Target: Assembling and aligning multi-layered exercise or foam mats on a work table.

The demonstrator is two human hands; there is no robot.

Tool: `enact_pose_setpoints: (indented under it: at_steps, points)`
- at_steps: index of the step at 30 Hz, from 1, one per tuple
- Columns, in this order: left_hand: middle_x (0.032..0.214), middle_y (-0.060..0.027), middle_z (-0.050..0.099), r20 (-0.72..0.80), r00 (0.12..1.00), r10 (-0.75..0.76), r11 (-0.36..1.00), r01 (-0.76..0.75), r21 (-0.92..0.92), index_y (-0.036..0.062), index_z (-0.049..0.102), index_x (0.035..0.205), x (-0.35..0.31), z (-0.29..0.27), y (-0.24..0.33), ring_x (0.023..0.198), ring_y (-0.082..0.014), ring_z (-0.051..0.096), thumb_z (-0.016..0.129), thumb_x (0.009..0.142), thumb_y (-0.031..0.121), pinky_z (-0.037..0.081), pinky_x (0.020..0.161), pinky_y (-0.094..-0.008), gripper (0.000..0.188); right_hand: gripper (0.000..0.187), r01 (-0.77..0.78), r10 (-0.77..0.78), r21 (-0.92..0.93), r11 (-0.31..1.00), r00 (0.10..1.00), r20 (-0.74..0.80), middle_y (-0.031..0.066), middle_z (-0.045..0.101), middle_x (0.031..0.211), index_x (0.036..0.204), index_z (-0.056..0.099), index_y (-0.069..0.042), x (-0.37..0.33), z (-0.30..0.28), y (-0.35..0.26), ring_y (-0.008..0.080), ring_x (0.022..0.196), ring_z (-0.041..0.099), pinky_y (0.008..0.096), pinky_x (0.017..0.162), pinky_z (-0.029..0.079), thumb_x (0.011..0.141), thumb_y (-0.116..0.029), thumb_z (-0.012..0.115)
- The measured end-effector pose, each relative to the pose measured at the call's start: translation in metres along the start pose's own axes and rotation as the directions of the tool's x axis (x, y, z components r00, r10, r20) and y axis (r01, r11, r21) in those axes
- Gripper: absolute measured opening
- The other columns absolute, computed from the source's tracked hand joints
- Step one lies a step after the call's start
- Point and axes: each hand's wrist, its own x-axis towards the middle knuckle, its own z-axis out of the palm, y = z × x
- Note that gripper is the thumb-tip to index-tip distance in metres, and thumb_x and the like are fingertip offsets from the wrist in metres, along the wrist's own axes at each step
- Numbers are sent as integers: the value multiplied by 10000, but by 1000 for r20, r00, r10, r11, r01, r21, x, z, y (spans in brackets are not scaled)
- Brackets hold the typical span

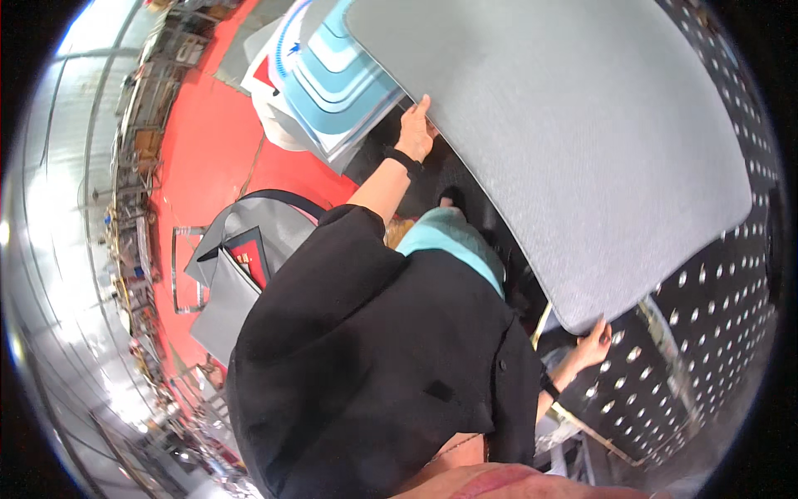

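A large, flat grey panel (pixel 573 141) with rounded corners and a thin edge fills the upper right of the head view. On its left edge is my left hand (pixel 417 133), thumb on top and the other fingers mostly hidden underneath. My right hand (pixel 593 343) pinches the panel's near edge beside the bottom corner, its fingers curled. Under and beyond the panel stretches a black surface (pixel 731 291) dotted with rows of pale round spots. How far the panel is above that surface I cannot tell.
Blue-and-white patterned sheets (pixel 337 79) are stacked at the upper left. A grey folded item (pixel 287 223) with a red label is left of my body, over the red floor (pixel 204 137). Crowded shelving (pixel 150 141) lines the far left. A pale frame edge (pixel 598 437) runs below my right hand.
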Motion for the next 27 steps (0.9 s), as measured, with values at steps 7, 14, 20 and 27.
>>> enact_pose_setpoints:
  at_steps: [7, 14, 20, 27]
  points:
    - [908, -48, 542, -12, 954, 298, 954, -298, -28, 38, 505, 952, 53, -4, 59, 836, -176, 535, 607, 820, 200, 451, 737, -334, 232, 331, 189, -187, -168, 968, 982, 27, 44, 622, 738, 830, 640, 29, 71, 18, -38, 122, 628, 522, 266, 561, 427, 730, -280, 710]
    - [1083, -125, 544, 169, 964, 206, 962, -167, -218, -15, 465, 1137, 121, 3, 119, 993, -251, 524, 609, 808, 197, 410, 876, -405, 418, 501, 53, -20, -440, 896, 997, 80, 75, 624, 806, 907, 622, 24, 136, 23, -58, 195, 696, 556, 351, 628, 432, 708, -432, 685]
    - [1146, -144, 511, 189, 982, -12, 1000, 15, -11, -29, 428, 1188, 123, -3, 155, 1033, -250, 514, 585, 825, 164, 437, 858, -406, 440, 618, -227, 186, 93, 969, 927, 326, 159, 520, 1112, 1138, 461, 92, 89, 27, -135, 261, 988, 495, 380, 863, 376, 748, -344, 658]
    - [1106, -137, 524, 238, 964, 120, 992, -128, 19, -64, 443, 1156, 118, 37, 160, 973, -221, 532, 576, 835, 175, 459, 803, -360, 422, 308, 425, -374, -466, 776, 905, 202, 124, 618, 797, 903, 574, 115, 89, 24, -159, 221, 676, 550, 343, 655, 445, 687, -90, 650]
